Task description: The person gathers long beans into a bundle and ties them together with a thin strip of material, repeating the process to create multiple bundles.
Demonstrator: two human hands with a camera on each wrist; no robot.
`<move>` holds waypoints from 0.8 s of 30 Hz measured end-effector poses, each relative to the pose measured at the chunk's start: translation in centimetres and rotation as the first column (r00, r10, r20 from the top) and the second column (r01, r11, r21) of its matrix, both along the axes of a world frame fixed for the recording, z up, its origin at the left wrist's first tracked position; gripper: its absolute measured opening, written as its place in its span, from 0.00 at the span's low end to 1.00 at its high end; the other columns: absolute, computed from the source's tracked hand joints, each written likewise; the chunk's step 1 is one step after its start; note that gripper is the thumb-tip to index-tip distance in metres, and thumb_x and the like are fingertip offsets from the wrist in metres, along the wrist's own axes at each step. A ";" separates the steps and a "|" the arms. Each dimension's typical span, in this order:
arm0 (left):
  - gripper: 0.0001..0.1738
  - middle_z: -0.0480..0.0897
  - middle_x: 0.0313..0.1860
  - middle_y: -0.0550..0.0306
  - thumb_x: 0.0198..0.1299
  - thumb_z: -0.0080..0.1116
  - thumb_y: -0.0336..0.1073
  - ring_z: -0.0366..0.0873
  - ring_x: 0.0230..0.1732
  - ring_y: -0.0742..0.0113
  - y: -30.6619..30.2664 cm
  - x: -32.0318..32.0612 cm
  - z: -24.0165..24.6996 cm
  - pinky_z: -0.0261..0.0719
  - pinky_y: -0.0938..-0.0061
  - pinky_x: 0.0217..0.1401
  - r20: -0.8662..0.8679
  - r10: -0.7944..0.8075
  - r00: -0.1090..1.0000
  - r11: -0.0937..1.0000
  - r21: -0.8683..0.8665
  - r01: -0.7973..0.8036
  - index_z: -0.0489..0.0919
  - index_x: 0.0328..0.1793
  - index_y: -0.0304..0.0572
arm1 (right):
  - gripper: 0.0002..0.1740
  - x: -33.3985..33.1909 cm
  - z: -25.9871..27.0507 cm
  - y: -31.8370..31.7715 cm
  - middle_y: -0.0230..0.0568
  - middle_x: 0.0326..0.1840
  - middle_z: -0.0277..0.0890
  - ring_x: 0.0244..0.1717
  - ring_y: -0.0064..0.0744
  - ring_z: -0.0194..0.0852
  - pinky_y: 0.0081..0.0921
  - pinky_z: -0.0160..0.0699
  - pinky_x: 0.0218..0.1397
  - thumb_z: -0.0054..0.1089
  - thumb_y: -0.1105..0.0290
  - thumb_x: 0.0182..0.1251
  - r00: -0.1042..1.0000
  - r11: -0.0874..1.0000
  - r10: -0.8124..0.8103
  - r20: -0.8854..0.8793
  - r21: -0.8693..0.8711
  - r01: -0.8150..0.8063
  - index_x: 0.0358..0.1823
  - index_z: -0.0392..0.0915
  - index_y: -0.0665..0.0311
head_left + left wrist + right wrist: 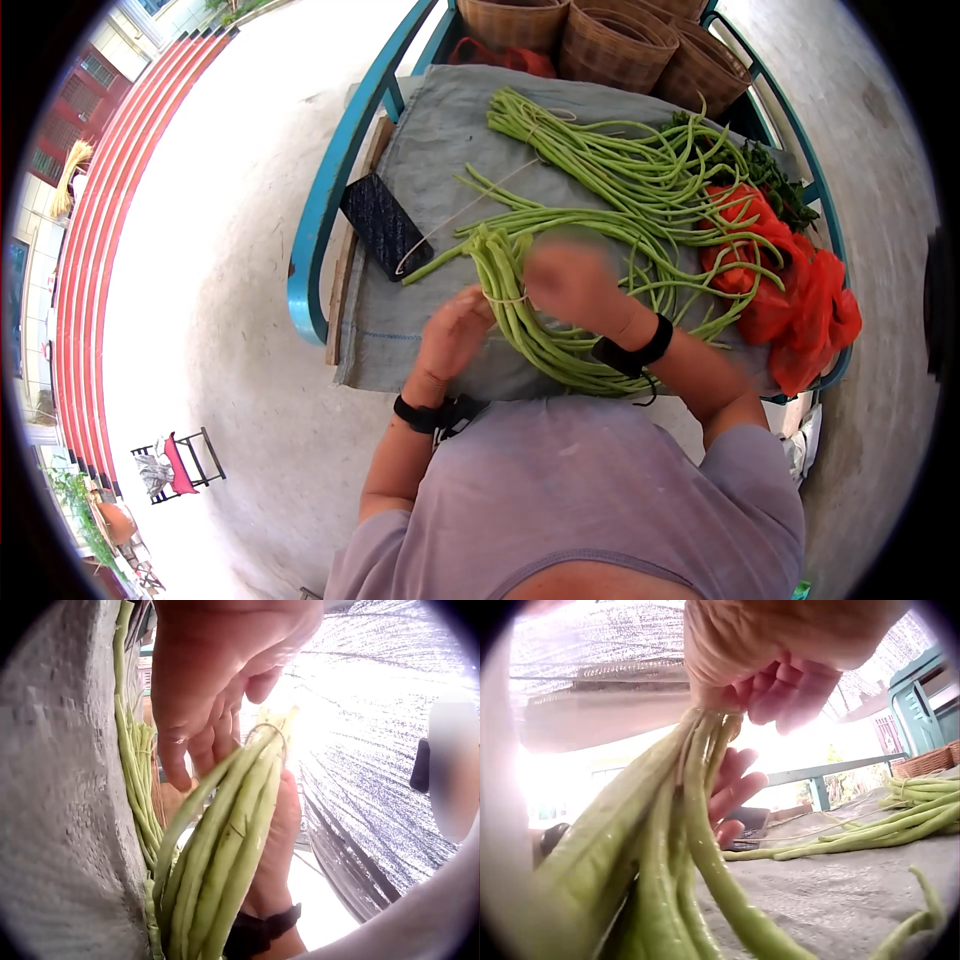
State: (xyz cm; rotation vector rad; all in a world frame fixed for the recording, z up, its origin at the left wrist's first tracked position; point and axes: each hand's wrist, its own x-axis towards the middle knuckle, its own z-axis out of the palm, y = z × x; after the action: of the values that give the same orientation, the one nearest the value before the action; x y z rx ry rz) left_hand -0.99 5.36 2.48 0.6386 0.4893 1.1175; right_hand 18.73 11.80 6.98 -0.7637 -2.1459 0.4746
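Observation:
A bundle of long green beans [520, 320] lies on the grey cloth [420, 180], with a thin string [505, 297] looped round it near its end. My left hand [455, 330] holds that end [274, 731], thumb above and curled fingers [187, 754] beside it. My right hand [570, 280], blurred in the head view, grips the same bundle [697, 795] from above in the right wrist view, its fingers [791, 690] curled. The left hand [735, 787] shows behind the beans there.
More long beans [620, 160] are spread over the cloth on a blue-railed cart [325, 200]. A black flat object [385, 225] lies at the cloth's left edge, red plastic bags [800, 290] at the right. Wicker baskets [610, 40] stand at the far end. Leafy greens [775, 180] lie by the bags.

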 end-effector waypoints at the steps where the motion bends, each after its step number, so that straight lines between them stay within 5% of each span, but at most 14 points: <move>1: 0.21 0.79 0.58 0.56 0.70 0.50 0.41 0.75 0.59 0.67 -0.1 -0.1 -0.6 0.71 0.70 0.62 -0.085 0.013 0.996 1.000 0.005 -0.012 0.73 0.61 0.34 | 0.09 -0.2 -0.1 -0.3 0.37 0.28 0.74 0.25 0.34 0.76 0.26 0.75 0.27 0.64 0.77 0.50 0.999 0.998 0.009 -0.049 -0.070 -0.013 0.33 0.75 0.63; 3: 0.17 0.80 0.56 0.58 0.71 0.48 0.39 0.77 0.56 0.69 -0.3 0.3 -1.3 0.73 0.71 0.60 -0.120 0.041 0.992 0.999 0.011 -0.040 0.75 0.59 0.36 | 0.08 -0.5 -0.3 -1.0 0.38 0.28 0.74 0.25 0.33 0.76 0.25 0.75 0.27 0.63 0.78 0.52 0.989 0.978 0.016 -0.146 -0.205 -0.046 0.33 0.75 0.63; 7: 0.13 0.83 0.50 0.60 0.72 0.48 0.35 0.79 0.50 0.73 -0.2 0.4 -2.1 0.76 0.76 0.54 -0.091 0.065 0.994 0.998 -0.012 -0.066 0.78 0.55 0.39 | 0.08 -0.8 -0.3 -1.3 0.37 0.28 0.73 0.24 0.31 0.77 0.24 0.76 0.27 0.63 0.79 0.51 0.986 0.980 0.004 -0.166 -0.194 -0.036 0.33 0.75 0.64; 8: 0.13 0.82 0.51 0.60 0.72 0.48 0.34 0.79 0.51 0.72 -0.1 0.4 -2.4 0.75 0.76 0.56 -0.204 0.110 0.973 0.994 0.046 -0.102 0.77 0.57 0.38 | 0.08 -0.8 -0.4 -1.4 0.37 0.28 0.73 0.24 0.31 0.77 0.24 0.76 0.27 0.62 0.80 0.51 0.985 0.979 -0.001 -0.172 -0.201 -0.034 0.33 0.75 0.64; 12: 0.13 0.83 0.47 0.57 0.69 0.50 0.31 0.79 0.48 0.70 0.2 0.4 -1.4 0.74 0.77 0.53 -0.572 0.367 0.734 0.913 0.372 -0.166 0.77 0.57 0.36 | 0.08 -0.7 -0.6 -1.5 0.37 0.28 0.73 0.25 0.28 0.76 0.21 0.76 0.28 0.62 0.80 0.51 0.984 0.974 -0.018 -0.176 -0.225 -0.023 0.34 0.75 0.65; 16: 0.08 0.83 0.36 0.55 0.67 0.52 0.29 0.79 0.37 0.70 0.3 -0.1 -0.2 0.75 0.75 0.43 -0.690 0.518 0.506 0.832 0.545 -0.108 0.77 0.49 0.34 | 0.05 -0.5 -0.4 -1.8 0.30 0.28 0.72 0.27 0.19 0.73 0.16 0.72 0.30 0.60 0.79 0.58 0.954 0.890 -0.046 -0.297 -0.445 -0.095 0.35 0.75 0.65; 21: 0.07 0.81 0.33 0.57 0.68 0.51 0.30 0.77 0.35 0.71 -0.2 -0.7 0.1 0.75 0.75 0.41 -0.709 0.466 0.530 0.856 0.513 -0.066 0.78 0.44 0.34 | 0.01 -0.1 -1.0 -2.0 0.22 0.30 0.70 0.27 0.11 0.65 0.13 0.66 0.30 0.55 0.76 0.67 0.818 0.507 -0.250 -0.519 -0.790 -0.346 0.37 0.74 0.63; 24: 0.09 0.81 0.34 0.60 0.71 0.49 0.32 0.77 0.37 0.74 -0.3 -0.5 -0.7 0.76 0.77 0.43 -0.629 0.392 0.671 0.898 0.419 -0.131 0.77 0.43 0.35 | 0.02 -0.1 -0.8 -2.5 0.22 0.30 0.70 0.26 0.11 0.63 0.13 0.64 0.29 0.56 0.74 0.68 0.823 0.572 -0.226 -0.521 -0.755 -0.321 0.36 0.73 0.62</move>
State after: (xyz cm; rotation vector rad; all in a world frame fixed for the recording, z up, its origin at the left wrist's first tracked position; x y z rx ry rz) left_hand -1.54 5.03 1.75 1.3640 1.0946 1.2254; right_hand 18.60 9.33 6.17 -0.8833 -1.2737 1.6119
